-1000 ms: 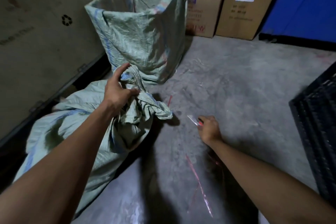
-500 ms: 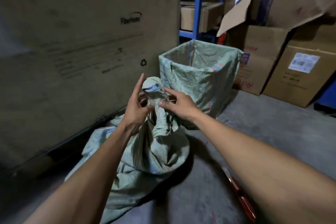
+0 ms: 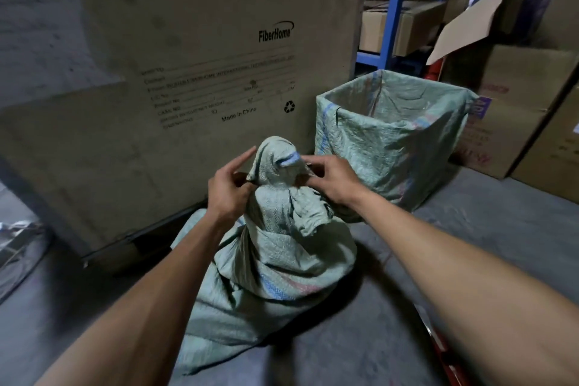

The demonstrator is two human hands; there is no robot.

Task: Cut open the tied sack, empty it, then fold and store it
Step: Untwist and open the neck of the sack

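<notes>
The sack was pale green woven stuff with a blue and a faint pink stripe; the open sack behind was the same green, with like stripes near its rim; the big box was dull brown with black print; the rack was bright blue; the floor was grey.
</notes>
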